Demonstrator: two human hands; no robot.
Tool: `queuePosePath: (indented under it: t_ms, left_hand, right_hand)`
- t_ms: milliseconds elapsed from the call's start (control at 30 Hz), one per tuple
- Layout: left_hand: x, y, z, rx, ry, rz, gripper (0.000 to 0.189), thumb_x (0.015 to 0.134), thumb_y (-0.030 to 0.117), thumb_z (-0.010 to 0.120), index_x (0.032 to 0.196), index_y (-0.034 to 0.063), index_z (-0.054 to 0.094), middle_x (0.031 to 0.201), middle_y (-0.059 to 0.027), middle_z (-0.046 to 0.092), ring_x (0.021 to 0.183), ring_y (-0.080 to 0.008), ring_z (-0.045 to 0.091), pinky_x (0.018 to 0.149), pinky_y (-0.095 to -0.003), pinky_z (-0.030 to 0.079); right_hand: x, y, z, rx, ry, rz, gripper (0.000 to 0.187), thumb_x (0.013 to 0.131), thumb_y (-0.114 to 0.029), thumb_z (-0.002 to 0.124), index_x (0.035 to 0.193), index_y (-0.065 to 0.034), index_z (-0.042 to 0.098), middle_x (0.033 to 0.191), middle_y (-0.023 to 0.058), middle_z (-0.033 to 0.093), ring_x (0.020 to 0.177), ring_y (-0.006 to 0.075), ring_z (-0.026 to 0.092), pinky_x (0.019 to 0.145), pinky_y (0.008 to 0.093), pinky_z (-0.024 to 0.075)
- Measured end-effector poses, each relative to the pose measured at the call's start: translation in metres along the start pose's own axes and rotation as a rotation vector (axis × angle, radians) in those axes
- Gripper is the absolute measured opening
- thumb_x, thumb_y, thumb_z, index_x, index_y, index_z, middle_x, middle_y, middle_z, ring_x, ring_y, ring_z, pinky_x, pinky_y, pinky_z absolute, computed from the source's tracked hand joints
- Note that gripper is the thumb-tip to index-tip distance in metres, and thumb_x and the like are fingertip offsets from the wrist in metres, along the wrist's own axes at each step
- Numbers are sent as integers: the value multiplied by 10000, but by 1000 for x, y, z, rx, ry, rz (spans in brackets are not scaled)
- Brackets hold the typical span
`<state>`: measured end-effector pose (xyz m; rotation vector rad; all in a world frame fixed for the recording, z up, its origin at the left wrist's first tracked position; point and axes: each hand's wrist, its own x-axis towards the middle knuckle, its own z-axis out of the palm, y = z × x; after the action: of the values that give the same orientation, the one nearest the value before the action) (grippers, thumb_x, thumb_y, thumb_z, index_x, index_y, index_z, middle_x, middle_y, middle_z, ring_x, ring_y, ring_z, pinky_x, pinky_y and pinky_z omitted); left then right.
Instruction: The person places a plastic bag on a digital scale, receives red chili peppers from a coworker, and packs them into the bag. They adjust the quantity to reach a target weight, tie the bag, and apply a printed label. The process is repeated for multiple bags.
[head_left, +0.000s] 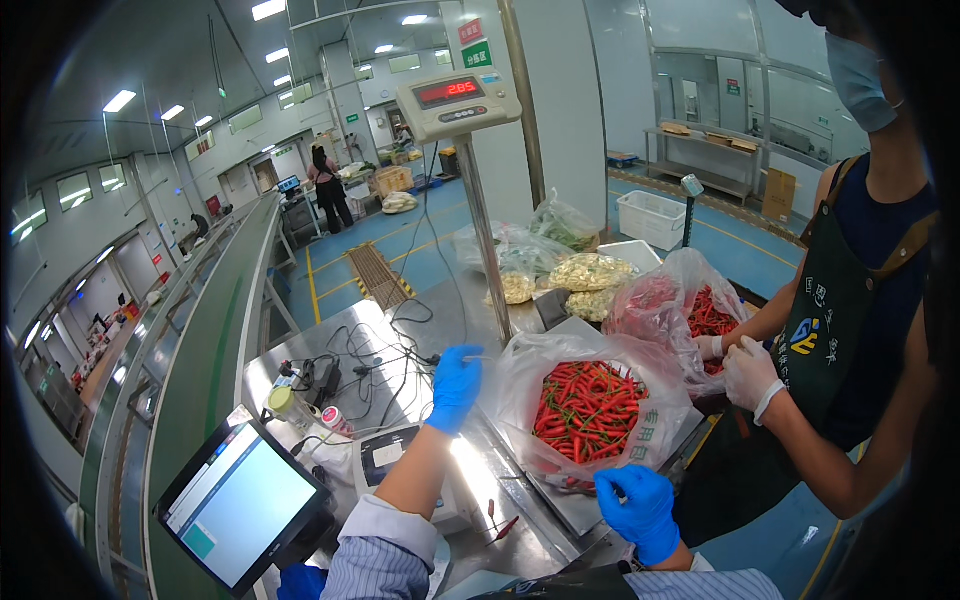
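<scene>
A clear plastic bag (517, 375) of red chillies (589, 412) stands wide open on the metal platform of a bench scale. My left hand (455, 388), in a blue glove, is raised by the bag's left rim, fingers pointing towards it. Whether it pinches the thin plastic cannot be made out. At the bag's near right edge is my right hand (637, 514), also blue-gloved, with its fingers curled. Anything inside those fingers is hidden. Two or so loose chillies (506, 529) lie on the steel table (480, 480) between my forearms.
A co-worker's gloved hands (750, 375) are at another chilli bag (649, 300) on the right. The scale display (459, 101) tops a metal post. A monitor (240, 502), label printer (397, 457) and tangled cables (375, 360) are leftward. Bagged pale produce (592, 271) sits behind; a conveyor (202, 337) runs left.
</scene>
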<state>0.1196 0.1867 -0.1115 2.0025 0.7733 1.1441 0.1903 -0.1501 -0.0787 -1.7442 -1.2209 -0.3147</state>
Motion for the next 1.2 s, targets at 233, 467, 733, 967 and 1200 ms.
queuePosePath:
  t_ms: [233, 467, 733, 967, 1200]
  left_hand:
    - [-5, -3, -5, -30, -75, -90, 195, 816, 106, 548, 992, 68, 623, 823, -55, 573, 664, -110, 514, 614, -242, 437]
    - [-1, -23, -2, -45, -59, -45, 183, 794, 113, 549, 944, 63, 644, 881, -87, 583, 763, -170, 556, 704, -288, 451]
    - [-6, -23, 2, -157, -120, -55, 181, 804, 101, 541, 950, 54, 638, 796, -51, 562, 684, -124, 511, 631, -251, 430]
    - [-11, -11, 1, -217, -167, -159, 185, 808, 103, 541, 959, 50, 632, 743, -29, 554, 625, -105, 489, 590, -240, 424]
    - [-11, -14, 4, -129, -159, -82, 215, 816, 148, 535, 966, 27, 630, 776, -76, 593, 691, -132, 543, 640, -264, 445]
  right_hand:
    - [-2, 1, 3, -16, -21, -23, 59, 691, -103, 661, 727, -122, 619, 606, 57, 550, 526, 219, 545, 452, 327, 424]
    - [-9, 7, 4, -6, -15, -30, 98, 664, -111, 653, 752, -138, 623, 594, 54, 536, 520, 229, 542, 428, 331, 422]
    - [-14, 10, 3, 7, 5, -39, 95, 668, -104, 650, 752, -142, 630, 577, 55, 528, 498, 228, 533, 424, 323, 412]
    - [-16, 6, 1, 56, 16, 19, 73, 691, -110, 656, 755, -136, 633, 591, 62, 541, 509, 236, 545, 434, 324, 418]
    - [-18, 3, -3, 59, -57, 85, 48, 700, -93, 656, 737, -107, 629, 615, 83, 558, 512, 244, 542, 446, 320, 413]
